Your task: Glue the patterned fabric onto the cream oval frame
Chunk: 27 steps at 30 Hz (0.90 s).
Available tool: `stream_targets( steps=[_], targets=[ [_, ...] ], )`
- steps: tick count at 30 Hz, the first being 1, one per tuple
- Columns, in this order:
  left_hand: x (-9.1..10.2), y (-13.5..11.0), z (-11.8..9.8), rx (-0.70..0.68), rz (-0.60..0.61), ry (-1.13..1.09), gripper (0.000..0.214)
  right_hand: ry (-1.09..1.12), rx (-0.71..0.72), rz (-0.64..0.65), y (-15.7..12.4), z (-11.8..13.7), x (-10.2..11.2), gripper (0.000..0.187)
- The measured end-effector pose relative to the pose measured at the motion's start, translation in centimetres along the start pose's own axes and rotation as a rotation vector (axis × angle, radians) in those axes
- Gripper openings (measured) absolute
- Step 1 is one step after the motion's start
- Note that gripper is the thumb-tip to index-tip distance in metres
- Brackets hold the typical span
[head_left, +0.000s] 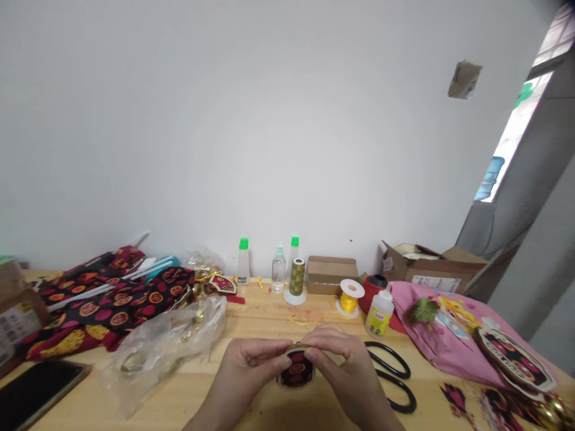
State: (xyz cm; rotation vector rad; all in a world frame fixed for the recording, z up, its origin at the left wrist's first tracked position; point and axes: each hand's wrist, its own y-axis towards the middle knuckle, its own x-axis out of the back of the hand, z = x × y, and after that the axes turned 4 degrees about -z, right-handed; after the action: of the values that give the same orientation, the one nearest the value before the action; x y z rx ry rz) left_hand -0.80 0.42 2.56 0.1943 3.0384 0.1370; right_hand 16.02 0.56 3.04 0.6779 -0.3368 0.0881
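Observation:
Both hands meet low in the middle of the head view, over the wooden table [265, 326]. Between them is a small flat pendant [296, 368] faced with dark patterned fabric and edged in a pale border. My left hand [254, 371] pinches its upper left edge between thumb and fingers. From the other side my right hand [339, 365] grips the upper right edge the same way. A small metal bit shows at its top, between the fingertips. The pendant's back is hidden. Just right of my right hand lie scissors [406, 377] with black handles, their blades out of sight.
Patterned fabric [130, 311] and a clear plastic bag [166, 347] lie left, near a phone [40, 392]. Behind stand a green thread cone [296, 281], a yellow cord spool [349, 299], a glue bottle [380, 311] and a cardboard box [332, 275]. A pink bag [435, 341] is right.

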Motion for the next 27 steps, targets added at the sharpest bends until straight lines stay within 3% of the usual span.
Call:
stream_targets(
  steps=[6,20,23,27],
  targets=[
    [-0.3,-0.3,-0.5,-0.099,0.01,0.06,0.015,0.098,-0.044,-0.083,0.0,0.0,0.4,0.011],
    [0.3,-0.8,-0.7,-0.342,0.051,0.28,0.02,0.118,0.082,-0.054,0.0,-0.3,0.1,0.011],
    [0.3,-0.8,-0.4,-0.296,0.003,0.262,0.019,0.118,0.003,-0.073,-0.2,-0.2,-0.1,0.01],
    [-0.1,-0.6,-0.1,-0.195,-0.026,0.134,0.023,0.215,-0.225,-0.123,-0.4,-0.5,-0.8,0.015]
  ],
)
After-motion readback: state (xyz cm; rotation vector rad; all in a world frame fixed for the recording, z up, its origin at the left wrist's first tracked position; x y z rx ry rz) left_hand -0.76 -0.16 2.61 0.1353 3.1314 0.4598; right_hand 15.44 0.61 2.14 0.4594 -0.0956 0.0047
